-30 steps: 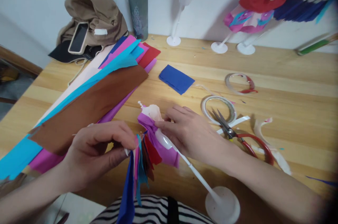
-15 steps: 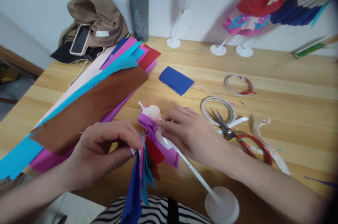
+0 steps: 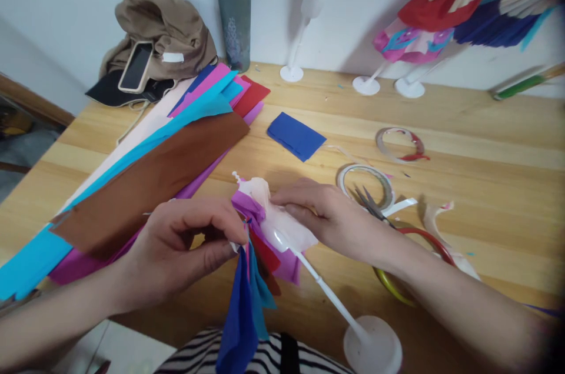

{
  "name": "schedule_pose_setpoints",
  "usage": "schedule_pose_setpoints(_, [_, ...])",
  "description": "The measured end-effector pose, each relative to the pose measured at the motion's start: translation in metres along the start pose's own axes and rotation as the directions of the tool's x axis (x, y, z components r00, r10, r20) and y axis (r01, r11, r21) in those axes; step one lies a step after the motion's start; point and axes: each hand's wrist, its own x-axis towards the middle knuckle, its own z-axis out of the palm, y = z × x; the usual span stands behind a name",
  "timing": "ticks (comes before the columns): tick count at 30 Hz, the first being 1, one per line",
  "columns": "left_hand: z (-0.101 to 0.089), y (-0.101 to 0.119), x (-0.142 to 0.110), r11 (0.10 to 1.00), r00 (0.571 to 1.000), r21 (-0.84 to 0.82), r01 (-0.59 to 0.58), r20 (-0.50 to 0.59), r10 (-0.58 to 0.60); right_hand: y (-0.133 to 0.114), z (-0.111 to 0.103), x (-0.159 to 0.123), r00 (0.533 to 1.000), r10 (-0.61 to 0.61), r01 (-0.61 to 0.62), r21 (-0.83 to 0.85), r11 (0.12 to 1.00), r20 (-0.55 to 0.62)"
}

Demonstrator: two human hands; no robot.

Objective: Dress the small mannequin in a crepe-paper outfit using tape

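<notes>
My left hand is closed in a pinch on one end of a strip of hanging crepe paper pieces in blue, pink, teal, brown and red. The strip's other end meets a small white plastic figure on a stand, which leans with its round base towards me. Purple crepe paper wraps the figure's upper part, and pale crepe paper covers its right side. Bent around that pale paper, the fingers of my right hand are partly hidden. A white scrap shows at my left fingertips.
Long crepe sheets lie on the left, below a brown hat and a phone. Folded blue paper, tape rolls and scissors lie beyond my hands. A bottle and decorated stands line the wall.
My left hand has moved right with the hanging paper pieces, closer to the figure. My right hand has shifted right off the figure's body, uncovering the pale paper and covering part of the scissors.
</notes>
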Motion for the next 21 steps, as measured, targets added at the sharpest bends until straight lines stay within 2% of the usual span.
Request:
schedule_pose_setpoints(2, [0.002, 0.002, 0.003, 1.0, 1.0, 0.014, 0.018, -0.011, -0.018, -0.002, 0.0, 0.001, 0.998, -0.06, 0.06, -0.002, 0.998, -0.006])
schedule_pose_setpoints(5, [0.006, 0.005, 0.008, 0.997, 0.998, 0.038, 0.065, -0.028, -0.064, -0.007, -0.005, 0.002, 0.986, -0.12, 0.121, 0.001, 0.993, -0.117])
schedule_pose_setpoints(7, [0.009, 0.006, 0.011, 0.993, 0.993, 0.03, 0.112, -0.025, -0.112, -0.014, -0.013, 0.0, 0.981, -0.102, 0.116, 0.073, 0.991, -0.168])
schedule_pose_setpoints(10, [0.017, 0.009, 0.015, 0.979, 0.98, -0.039, 0.201, 0.012, -0.201, -0.029, -0.025, -0.004, 0.984, -0.069, 0.093, 0.139, 0.986, -0.166])
schedule_pose_setpoints(15, [0.027, 0.011, 0.024, 0.954, 0.964, -0.145, 0.262, 0.091, -0.251, -0.045, -0.034, -0.011, 0.972, -0.15, 0.148, -0.022, 0.989, -0.18])
schedule_pose_setpoints(21, [0.031, 0.009, 0.03, 0.902, 0.936, -0.279, 0.33, 0.223, -0.274, -0.05, -0.027, -0.015, 0.973, -0.126, 0.09, -0.186, 0.978, -0.193])
